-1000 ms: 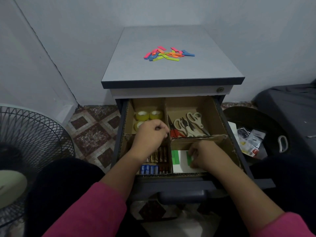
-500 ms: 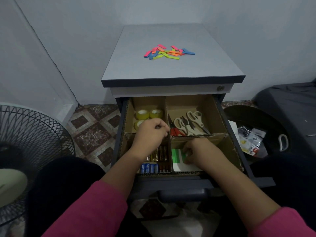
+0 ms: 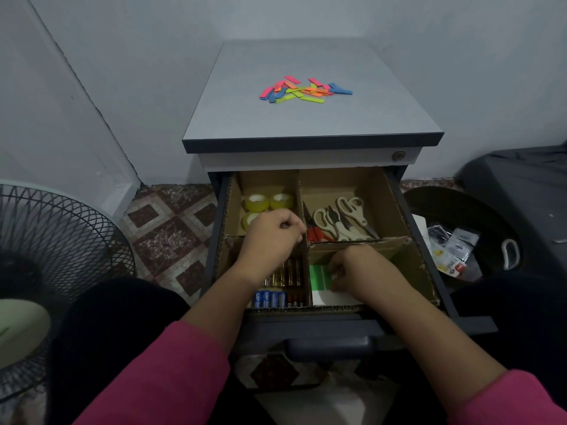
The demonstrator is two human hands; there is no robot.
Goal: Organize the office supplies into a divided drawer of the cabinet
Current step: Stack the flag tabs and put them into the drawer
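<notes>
The cabinet's top drawer point(image 3: 408, 210) stands open with a cardboard divider point(image 3: 359, 243) splitting it into compartments. Tape rolls point(image 3: 265, 202) lie far left, scissors point(image 3: 340, 219) far right, batteries point(image 3: 282, 283) near left. My left hand point(image 3: 273, 237) is curled over the centre of the divider and grips it. My right hand point(image 3: 356, 271) is in the near right compartment, fingers curled down on green sticky notes point(image 3: 319, 276) that lie on a white pad point(image 3: 331, 299). A pile of coloured sticky flags point(image 3: 303, 90) lies on the cabinet top point(image 3: 306, 124).
A fan guard point(image 3: 46, 256) stands on the floor at the left. A black bin point(image 3: 491, 228) holding packets point(image 3: 454, 250) sits right of the drawer, beside a dark bag point(image 3: 521, 185). The drawer handle point(image 3: 328, 345) is just in front of my arms.
My right hand has slid leftward in the near right compartment and now covers more of the green notes. My left hand has stayed on the divider.
</notes>
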